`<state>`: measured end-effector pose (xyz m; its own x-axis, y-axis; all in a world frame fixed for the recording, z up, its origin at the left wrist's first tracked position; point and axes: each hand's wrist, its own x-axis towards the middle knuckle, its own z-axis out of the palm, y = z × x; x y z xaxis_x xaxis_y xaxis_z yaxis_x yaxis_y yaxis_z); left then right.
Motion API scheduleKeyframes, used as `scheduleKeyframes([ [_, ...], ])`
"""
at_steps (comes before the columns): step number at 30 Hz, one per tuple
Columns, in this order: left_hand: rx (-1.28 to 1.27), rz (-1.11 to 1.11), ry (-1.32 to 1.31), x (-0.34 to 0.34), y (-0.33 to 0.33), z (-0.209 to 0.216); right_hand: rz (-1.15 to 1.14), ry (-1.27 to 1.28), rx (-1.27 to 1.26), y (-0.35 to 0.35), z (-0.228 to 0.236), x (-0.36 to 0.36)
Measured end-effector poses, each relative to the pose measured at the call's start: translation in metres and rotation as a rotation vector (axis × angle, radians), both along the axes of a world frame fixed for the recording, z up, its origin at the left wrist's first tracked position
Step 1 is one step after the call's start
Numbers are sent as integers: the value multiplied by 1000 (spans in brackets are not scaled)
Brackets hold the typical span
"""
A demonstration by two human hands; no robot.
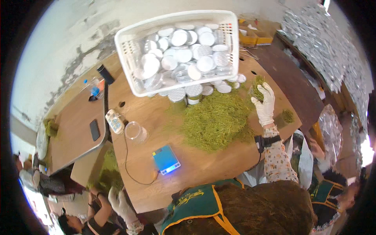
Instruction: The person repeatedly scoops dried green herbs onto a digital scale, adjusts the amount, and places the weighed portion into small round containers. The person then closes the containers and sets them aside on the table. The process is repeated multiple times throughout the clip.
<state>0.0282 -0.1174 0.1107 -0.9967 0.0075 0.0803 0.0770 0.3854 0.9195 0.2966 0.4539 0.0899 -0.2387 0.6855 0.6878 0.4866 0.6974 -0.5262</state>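
My right hand (pixel 264 103), in a white glove, is at the right edge of the wooden table with its fingers curled round what looks like a clear jar of green dried leaves (pixel 257 87). Left of it lies a large heap of the same leaves (pixel 217 121). My left hand (pixel 118 201), also gloved, hangs low past the table's left edge, fingers apart, with nothing visible in it. Nearest to it is a box of green leaves (pixel 109 168). A blue digital scale (pixel 166 158) with a lit display and an uncovered clear jar (pixel 136 132) stand on the table.
A white plastic basket (pixel 127 74) full of clear jars and silvery lids rises behind the heap. Filled jars (pixel 178 98) stand before it; another leaf-filled jar (pixel 288 116) is at the right. A cable (pixel 127 164) runs to a power strip (pixel 114 120). Other people sit close by.
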Motion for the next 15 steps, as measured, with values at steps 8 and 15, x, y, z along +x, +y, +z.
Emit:
scheduleKeyframes([
  [8,7,-691,344,-12,137,40,664,-10,-32,-173,37,-130],
  [15,-118,-673,315,-28,172,30,854,-133,14,-246,37,-159],
])
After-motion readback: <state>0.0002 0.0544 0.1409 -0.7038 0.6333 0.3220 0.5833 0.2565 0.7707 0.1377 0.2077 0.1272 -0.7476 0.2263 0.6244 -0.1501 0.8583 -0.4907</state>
